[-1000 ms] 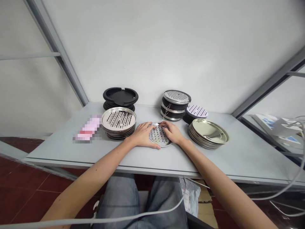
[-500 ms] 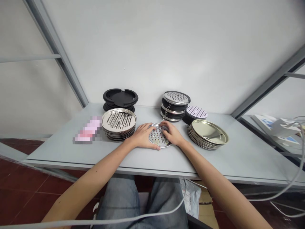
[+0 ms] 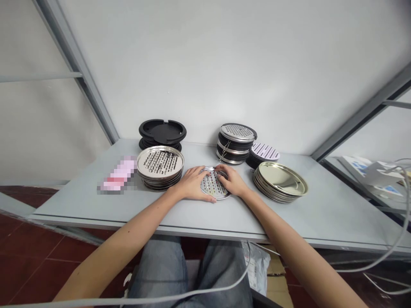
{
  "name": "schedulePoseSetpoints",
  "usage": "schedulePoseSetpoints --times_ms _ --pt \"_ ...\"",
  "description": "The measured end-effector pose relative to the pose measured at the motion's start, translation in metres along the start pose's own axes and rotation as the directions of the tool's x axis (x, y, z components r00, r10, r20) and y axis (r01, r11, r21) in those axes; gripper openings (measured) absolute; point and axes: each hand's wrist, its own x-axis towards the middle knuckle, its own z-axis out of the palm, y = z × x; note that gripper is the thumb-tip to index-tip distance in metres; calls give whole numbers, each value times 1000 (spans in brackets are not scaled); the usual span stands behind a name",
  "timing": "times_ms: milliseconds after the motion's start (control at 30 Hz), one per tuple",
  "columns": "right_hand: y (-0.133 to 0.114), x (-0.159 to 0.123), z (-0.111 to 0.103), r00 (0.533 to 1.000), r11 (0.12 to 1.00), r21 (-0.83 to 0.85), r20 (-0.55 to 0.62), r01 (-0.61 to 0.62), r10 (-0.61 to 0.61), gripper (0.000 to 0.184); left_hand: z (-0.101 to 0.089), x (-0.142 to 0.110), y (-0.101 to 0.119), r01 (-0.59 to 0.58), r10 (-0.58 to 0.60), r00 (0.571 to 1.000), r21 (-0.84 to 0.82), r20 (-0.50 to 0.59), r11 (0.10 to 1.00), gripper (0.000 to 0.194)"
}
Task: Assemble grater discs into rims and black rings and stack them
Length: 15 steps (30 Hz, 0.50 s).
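A round metal grater plate [image 3: 213, 184] with rows of raised holes lies on the grey table in front of me. My left hand [image 3: 195, 184] curves around its left side, thumb along the near rim and fingers at the far rim. On the opposite side, my right hand [image 3: 233, 179] grips the right edge, its thumb over the perforated face. Close to my left hand stands a stack of similar grater plates [image 3: 160, 161]. A stack of plain gold-toned round plates [image 3: 282, 177] sits to the right of my right hand.
Black round rings [image 3: 163, 130] are stacked at the back left. Black-and-silver assembled units [image 3: 236, 143] with wire clips stand at the back, beside a black round piece with a lilac slotted top [image 3: 265, 151]. A pixelated pink item [image 3: 119, 174] lies left. A white cable [image 3: 192, 292] crosses my lap.
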Motion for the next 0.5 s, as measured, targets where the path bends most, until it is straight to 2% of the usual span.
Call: schedulePoseSetpoints --times_ms 200,500 --pt "-4 0 -2 1000 998 -56 15 21 -20 26 2 1 -1 4 -4 1000 -37 -8 999 103" --pt "-7 0 -3 999 997 -77 28 24 -22 35 4 2 -3 14 -15 1000 -29 -12 999 103"
